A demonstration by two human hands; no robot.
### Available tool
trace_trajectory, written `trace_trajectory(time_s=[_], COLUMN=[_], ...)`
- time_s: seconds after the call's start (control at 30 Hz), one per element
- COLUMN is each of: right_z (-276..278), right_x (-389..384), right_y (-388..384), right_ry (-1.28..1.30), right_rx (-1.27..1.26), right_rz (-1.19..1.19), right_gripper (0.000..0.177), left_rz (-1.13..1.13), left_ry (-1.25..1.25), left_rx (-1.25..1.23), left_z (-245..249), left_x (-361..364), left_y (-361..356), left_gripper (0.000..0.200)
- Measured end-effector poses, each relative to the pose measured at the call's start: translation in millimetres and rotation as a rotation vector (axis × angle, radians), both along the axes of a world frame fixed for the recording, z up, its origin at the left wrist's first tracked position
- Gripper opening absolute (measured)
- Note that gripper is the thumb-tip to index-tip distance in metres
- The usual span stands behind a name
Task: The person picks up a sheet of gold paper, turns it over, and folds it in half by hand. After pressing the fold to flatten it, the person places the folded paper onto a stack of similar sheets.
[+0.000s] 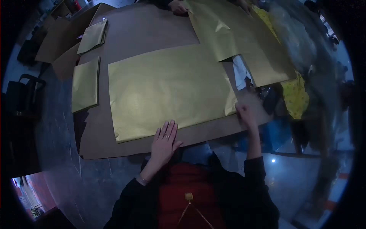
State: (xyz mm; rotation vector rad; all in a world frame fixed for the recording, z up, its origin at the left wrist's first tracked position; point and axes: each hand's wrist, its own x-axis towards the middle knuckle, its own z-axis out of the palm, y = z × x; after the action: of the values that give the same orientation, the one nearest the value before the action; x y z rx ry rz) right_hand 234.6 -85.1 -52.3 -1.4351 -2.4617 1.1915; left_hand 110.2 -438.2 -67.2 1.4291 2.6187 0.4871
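A large gold paper sheet (pixel 167 87) lies flat on a brown cardboard surface (pixel 152 30). My left hand (pixel 164 143) rests with outstretched fingers on the sheet's near edge, a ring on one finger. At the sheet's right-hand near corner, which is creased and slightly raised, my right hand (pixel 244 113) has its fingers curled closed at the paper's edge. The pinch itself is partly hidden. Two stacks of folded gold paper, a nearer stack (pixel 85 84) and a farther stack (pixel 92 36), lie along the cardboard's left side.
Across the table, another person's hand (pixel 178 7) touches a second gold sheet (pixel 263 55), which lies beside mine. A white piece (pixel 240 72) shows between them. Yellow patterned material (pixel 295 95) hangs at the right. An open cardboard box (pixel 63 36) stands at the far left.
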Motion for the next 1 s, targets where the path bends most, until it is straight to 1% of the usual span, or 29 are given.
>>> trace_trajectory(time_s=[0.03, 0.07, 0.1, 0.13, 0.17, 0.23, 0.3, 0.33, 0.37, 0.4, 0.47, 0.5, 0.53, 0.6, 0.63, 0.67, 0.7, 0.77, 0.8, 0.83, 0.87, 0.9, 0.93, 0.97, 1.0], right_z=[3.2, -16.7, -36.5, -44.2, -49.8, -36.2, -22.4, -22.3, -21.9, -20.5, 4.9, 17.5, 31.6, 65.9, 86.2, 102.6, 113.5, 130.9, 144.6, 141.2, 137.9, 112.0, 86.1, 63.6, 53.0], right_x=[-1.6, 1.7, 7.0, 11.4, 11.5, -1.2, -15.3, -17.7, -19.6, -22.9, -34.6, -40.5, -47.9, -65.2, -76.9, -88.8, -99.3, -120.1, -134.8, -149.3, -163.8, -176.0, -188.3, -197.4, -201.1], right_y=[1.8, 15.8, 18.7, 8.3, 3.8, -21.3, -37.3, -40.4, -43.9, -46.4, -67.9, -78.6, -84.2, -104.0, -121.2, -137.9, -152.3, -181.6, -201.6, -221.3, -241.0, -258.2, -275.4, -290.1, -305.9], right_ry=[-0.064, -0.017, -0.019, 0.388, 0.576, 0.948, 0.919, 0.91, 0.873, 0.837, 0.658, 0.552, 0.565, 0.575, 0.635, 0.696, 0.696, 0.643, 0.472, 0.459, 0.456, 0.563, 0.673, 0.734, 0.623], right_rx=[0.025, -0.063, -0.068, -0.11, -0.273, -0.631, -1.028, -1.032, -0.882, -0.731, -0.263, -0.027, 0.093, 0.214, 0.192, 0.17, 0.169, -0.002, -0.006, 0.043, 0.09, 0.208, 0.332, 0.474, 0.448], right_rz=[0.019, -0.006, 0.02, 0.041, 0.005, -0.073, -0.455, -0.449, -0.425, -0.394, -0.233, -0.195, -0.15, -0.099, -0.101, -0.102, -0.093, 0.132, 0.246, 0.387, 0.524, 0.66, 0.787, 0.879, 0.957], right_gripper=[0.044, 0.033, 0.033, 0.026, 0.023, 0.023, 0.029, 0.029, 0.031, 0.033, 0.035, 0.036, 0.036, 0.037, 0.037, 0.037, 0.037, 0.037, 0.036, 0.035, 0.035, 0.034, 0.035, 0.035, 0.039], left_rz=[0.019, -0.004, -0.023, -0.015, 0.01, -0.02, -0.004, -0.007, -0.011, -0.015, -0.007, -0.011, -0.006, 0.001, -0.001, -0.01, -0.001, -0.028, -0.012, -0.001, -0.046, -0.089, -0.027, -0.014, -0.015], left_ry=[-0.001, 0.011, 0.021, 0.012, 0.013, 0.018, 0.005, -0.002, -0.008, -0.011, -0.014, -0.018, -0.017, -0.022, -0.022, -0.006, -0.006, -0.002, -0.023, -0.02, -0.001, 0.02, -0.133, -0.128, -0.272], left_rx=[-0.003, 0.008, 0.015, 0.007, 0.003, 0.054, 0.073, 0.106, 0.14, 0.115, 0.103, 0.088, 0.098, 0.113, 0.127, 0.087, 0.09, 0.107, 0.194, 0.196, 0.084, -0.027, 0.061, 0.063, 0.171], left_z=[-0.2, 0.0, -0.1, 1.2, 0.9, -3.3, -10.4, -12.5, -13.2, -7.4, -7.6, -8.6, -7.3, -9.3, -12.4, -16.5, -17.5, -18.7, -18.8, -18.9, -18.6, -18.2, -6.4, -8.8, -16.0], left_x=[0.2, -0.2, -0.1, -0.2, -0.1, 0.1, 0.5, 0.4, 0.2, -0.3, -0.4, -0.3, -0.1, 0.0, 0.5, 0.9, 0.6, -0.1, 0.8, 1.4, 1.3, 0.2, -0.7, -0.6, 0.9], left_y=[-0.3, -1.3, -2.4, -2.2, -3.1, -3.4, -4.0, -3.8, -4.0, -3.7, -2.9, -3.5, -4.0, -4.5, -3.8, -2.5, -2.3, -2.4, -2.7, -2.5, -3.0, -4.4, -7.6, -7.1, -5.2], left_gripper=[0.068, 0.067, 0.066, 0.065, 0.065, 0.064, 0.063, 0.064, 0.065, 0.065, 0.065, 0.065, 0.064, 0.064, 0.064, 0.064, 0.064, 0.065, 0.06, 0.06, 0.057, 0.054, 0.048, 0.048, 0.05])
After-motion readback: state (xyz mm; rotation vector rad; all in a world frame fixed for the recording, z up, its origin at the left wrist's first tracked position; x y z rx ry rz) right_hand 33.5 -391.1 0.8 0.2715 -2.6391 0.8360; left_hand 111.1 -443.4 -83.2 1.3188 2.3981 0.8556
